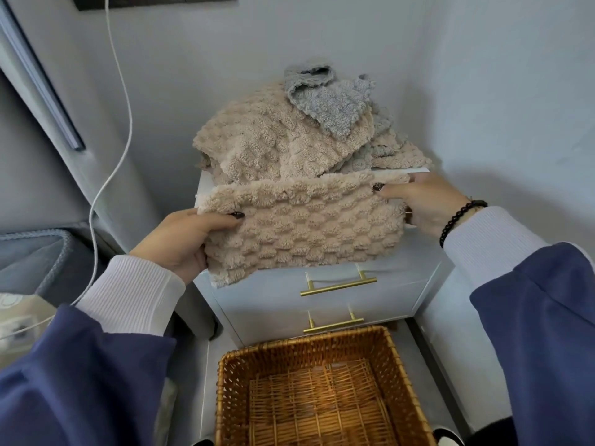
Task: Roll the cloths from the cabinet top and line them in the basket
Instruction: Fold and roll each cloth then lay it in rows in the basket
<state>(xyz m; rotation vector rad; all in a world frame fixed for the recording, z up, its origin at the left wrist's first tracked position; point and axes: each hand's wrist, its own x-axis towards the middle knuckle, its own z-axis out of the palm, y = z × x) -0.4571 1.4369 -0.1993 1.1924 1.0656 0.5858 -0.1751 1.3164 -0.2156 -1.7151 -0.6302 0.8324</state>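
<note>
A beige fluffy cloth (306, 226) is stretched out flat in front of the cabinet top. My left hand (186, 239) pinches its left edge, thumb on top. My right hand (425, 201) pinches its right edge. Behind it a heap of beige cloths (277, 140) lies on the white cabinet (402, 275), with a grey cloth (331, 101) on top at the back. On the floor below the cabinet stands a brown wicker basket (225, 381) with nothing inside.
The cabinet has two drawers with gold handles (338, 286). A white cable (125, 123) hangs down the wall at left. A grey fabric bin (35, 252) sits at the left. Walls close in behind and to the right.
</note>
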